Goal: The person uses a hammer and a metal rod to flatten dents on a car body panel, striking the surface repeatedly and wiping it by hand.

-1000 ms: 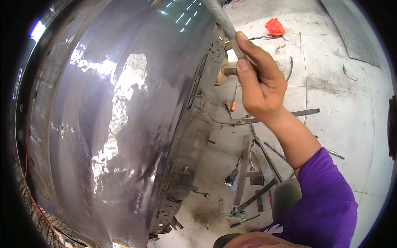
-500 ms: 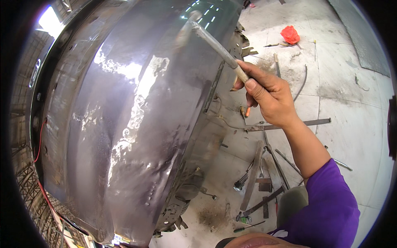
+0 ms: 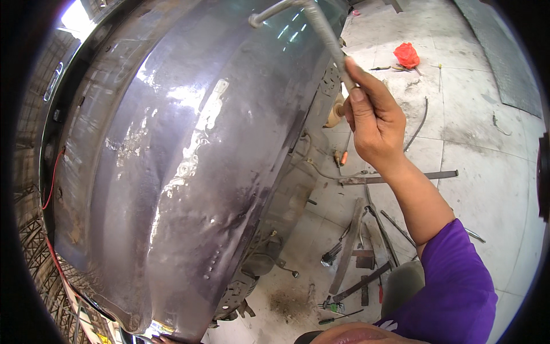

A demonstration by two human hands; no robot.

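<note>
My right hand (image 3: 375,123) is closed round the handle of a metal hammer (image 3: 327,35), raised above the far part of a large car body panel (image 3: 189,189). The hammer's head points left, its round face near the top of the view. The panel is shiny dark grey-purple, with wavy reflections, and small dents and bumps show toward its near right side. At the panel's near edge, a few fingertips of my left hand (image 3: 164,339) show at the very bottom of the view. The rest of that hand is out of sight.
On the pale tiled floor to the right lie flat metal bars (image 3: 346,246), a long bar (image 3: 401,177), a set of hex keys (image 3: 331,255) and a screwdriver (image 3: 342,316). Farther off are a red crumpled bag (image 3: 407,55) and a grey mat (image 3: 504,57). A red cable (image 3: 55,178) runs along the panel's left.
My right hand has shifted slightly right, and the hammer has swung up and to the right, its handle steeper. Its head was blurred over the panel's far part before.
</note>
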